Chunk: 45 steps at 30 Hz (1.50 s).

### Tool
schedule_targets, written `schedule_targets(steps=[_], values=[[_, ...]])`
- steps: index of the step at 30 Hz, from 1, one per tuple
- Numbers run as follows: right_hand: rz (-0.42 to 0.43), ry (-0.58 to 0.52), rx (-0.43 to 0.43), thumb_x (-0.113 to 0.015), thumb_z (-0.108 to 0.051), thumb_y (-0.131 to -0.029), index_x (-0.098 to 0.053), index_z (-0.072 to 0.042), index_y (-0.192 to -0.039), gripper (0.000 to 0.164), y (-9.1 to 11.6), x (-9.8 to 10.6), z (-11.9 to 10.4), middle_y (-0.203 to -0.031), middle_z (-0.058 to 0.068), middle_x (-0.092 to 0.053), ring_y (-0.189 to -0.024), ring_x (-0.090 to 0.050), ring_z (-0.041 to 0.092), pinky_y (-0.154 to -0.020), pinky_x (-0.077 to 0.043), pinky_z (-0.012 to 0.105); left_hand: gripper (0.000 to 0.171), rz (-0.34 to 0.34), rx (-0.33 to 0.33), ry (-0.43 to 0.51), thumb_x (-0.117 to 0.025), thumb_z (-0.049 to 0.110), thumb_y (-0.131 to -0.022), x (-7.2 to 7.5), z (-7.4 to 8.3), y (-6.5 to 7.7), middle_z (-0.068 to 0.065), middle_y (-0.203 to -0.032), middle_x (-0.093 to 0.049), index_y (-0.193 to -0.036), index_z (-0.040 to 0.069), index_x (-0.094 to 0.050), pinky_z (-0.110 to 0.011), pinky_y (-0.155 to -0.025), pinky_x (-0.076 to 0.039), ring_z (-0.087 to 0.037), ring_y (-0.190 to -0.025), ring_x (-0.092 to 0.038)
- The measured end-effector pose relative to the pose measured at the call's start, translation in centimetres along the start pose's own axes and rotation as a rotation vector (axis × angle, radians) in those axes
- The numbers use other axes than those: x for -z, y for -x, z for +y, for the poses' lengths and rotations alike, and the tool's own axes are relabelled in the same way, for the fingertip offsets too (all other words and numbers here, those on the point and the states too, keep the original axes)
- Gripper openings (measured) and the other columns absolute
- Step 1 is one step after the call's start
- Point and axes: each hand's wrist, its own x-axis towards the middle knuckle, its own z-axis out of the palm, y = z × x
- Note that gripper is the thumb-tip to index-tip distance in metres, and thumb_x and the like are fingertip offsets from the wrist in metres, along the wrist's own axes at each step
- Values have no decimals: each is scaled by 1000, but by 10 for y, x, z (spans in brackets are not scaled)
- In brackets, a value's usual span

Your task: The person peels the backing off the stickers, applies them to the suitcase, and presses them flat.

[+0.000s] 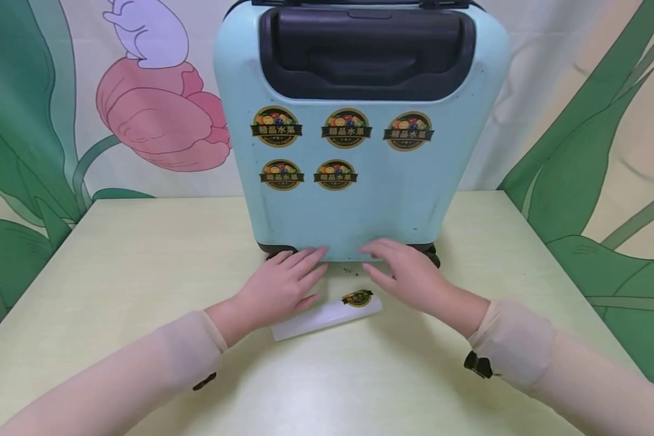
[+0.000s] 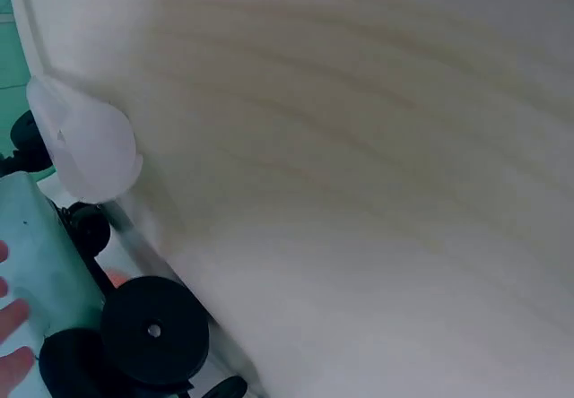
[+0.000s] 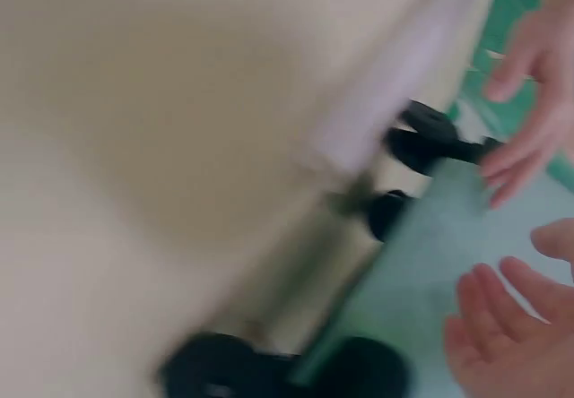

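Note:
A light blue suitcase (image 1: 392,194) with a black handle recess stands upright on the table. Round fruit stickers are stuck on its front, three in an upper row and two below, such as this sticker (image 1: 335,175). My left hand (image 1: 280,287), fingers spread and holding nothing, hovers before the suitcase's lower left edge. Facing it, my right hand (image 1: 409,275) has loosely bent fingers with nothing visible between them. Below the hands lies a curled white sticker sheet (image 1: 321,318), one sticker (image 1: 358,297) at its right end. The right wrist view shows the sheet (image 3: 395,75) blurred.
Black wheels (image 2: 154,331) carry the suitcase. The pale wooden table (image 1: 114,272) extends around it on both sides. Behind hangs a cloth backdrop (image 1: 158,115) printed with leaves, a pink flower and a pale animal.

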Motion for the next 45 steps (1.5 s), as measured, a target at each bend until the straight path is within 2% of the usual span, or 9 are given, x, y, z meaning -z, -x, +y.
schedule_targets(steps=[3,7,15,20,25,30,35,40,45], values=[[-136,-105,-169,-58,-18,-92,-59,-2,-121,34,13,-16,15,-117,10,-61,-101,-59,26,-84,-47,40,46,-7,21,73,-62,37,-87,-2,4,1,-15,-133,-51,-119,4,-61,-39,-85,-46,-26,-109,-57],[-238,-190,-282,-57,-19,-92,-55,-1,-126,39,22,-35,28,-117,12,-60,-100,-59,25,-82,-48,39,39,-31,49,152,-61,35,-88,-5,11,2,-13,-123,-59,-113,5,-64,-38,-82,-49,-24,-103,-61],[-255,-253,-359,-65,-22,-87,-49,1,-130,51,25,-53,32,-105,8,-63,-91,-62,20,-78,-50,35,39,-233,130,247,-56,40,-90,-9,26,-2,-5,-109,-65,-111,9,-65,-36,-75,-50,-18,-94,-64],[-239,-321,-373,-69,-13,-83,-50,3,-129,52,26,-55,32,-91,2,-62,-81,-60,15,-72,-49,30,39,-331,203,344,-57,40,-90,-9,31,-5,-4,-108,-65,-113,9,-64,-36,-71,-52,-19,-91,-64],[-177,-444,-374,-68,-4,-82,-51,4,-126,48,26,-49,30,-85,3,-60,-77,-59,15,-69,-49,27,42,-424,391,673,-57,35,-91,-11,30,-9,-4,-110,-65,-123,8,-59,-34,-76,-49,-15,-89,-61],[-108,-566,-372,-66,-4,-84,-48,2,-130,50,26,-38,28,-91,8,-60,-82,-63,20,-72,-50,26,35,-379,622,1123,-61,24,-90,-13,25,-13,-5,-102,-64,-119,4,-60,-30,-80,-45,-13,-87,-56],[-47,-619,-319,-64,1,-84,-45,5,-130,49,25,-32,26,-93,12,-62,-80,-63,21,-72,-51,24,22,-358,795,1375,-67,20,-85,-10,25,-18,0,-90,-63,-100,3,-65,-24,-72,-45,-11,-82,-55],[30,-632,-299,-63,2,-85,-49,5,-121,39,26,-28,23,-98,15,-64,-84,-62,23,-73,-51,27,13,-363,874,1607,-64,14,-86,-6,31,-24,2,-78,-57,-90,1,-61,-22,-61,-42,-10,-70,-51],[188,-426,-183,-71,-4,-81,-63,-3,-104,24,29,-30,16,-112,9,-61,-102,-57,22,-84,-48,37,21,-308,919,1772,-56,12,-90,0,37,-27,1,-83,-61,-99,-7,-62,-23,-66,-46,-9,-73,-55]])
